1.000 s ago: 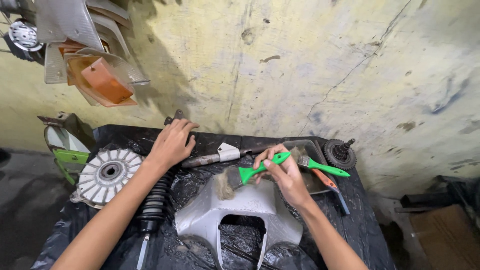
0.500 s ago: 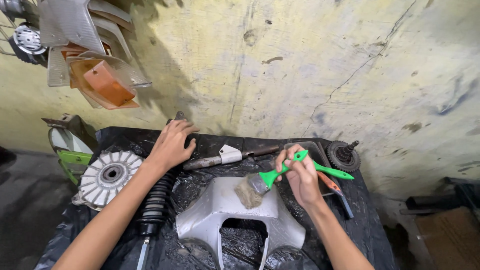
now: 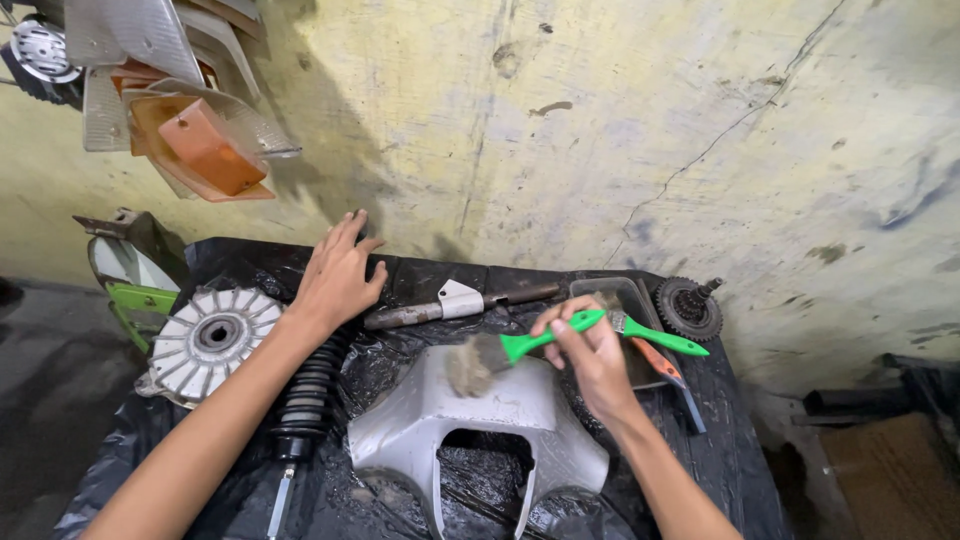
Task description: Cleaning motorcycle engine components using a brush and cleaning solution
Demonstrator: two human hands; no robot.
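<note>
Holding a green-handled paint brush (image 3: 520, 348), the right hand (image 3: 590, 350) has its grip pinched around the handle, fingers curled over the top; the worn bristles rest on the far edge of a grey plastic fairing panel (image 3: 470, 420) lying in the middle of the worktop (image 3: 730, 450), which is covered with black plastic sheet.

Left hand (image 3: 335, 275): grip spread, palm down, fingers fanned flat on the sheet at the far left of the worktop; it holds nothing.

Under the left forearm, a black ribbed rubber boot on a metal rod (image 3: 305, 395); the rod's near end is cut off by the frame edge. Left of it, a white finned round hub (image 3: 208, 338).

Between the hands, a rusty metal shaft with a white clamp (image 3: 455, 300).

Right of the right hand: a second green-handled brush (image 3: 665, 338), an orange-handled tool (image 3: 655, 362) partly hidden by the hand, a clear tray (image 3: 612, 292) whose contents cannot be made out, and a dark toothed gear (image 3: 688, 305).

Upper left, orange and clear lamp lenses (image 3: 190, 140) hang on the wall, partly cropped.
</note>
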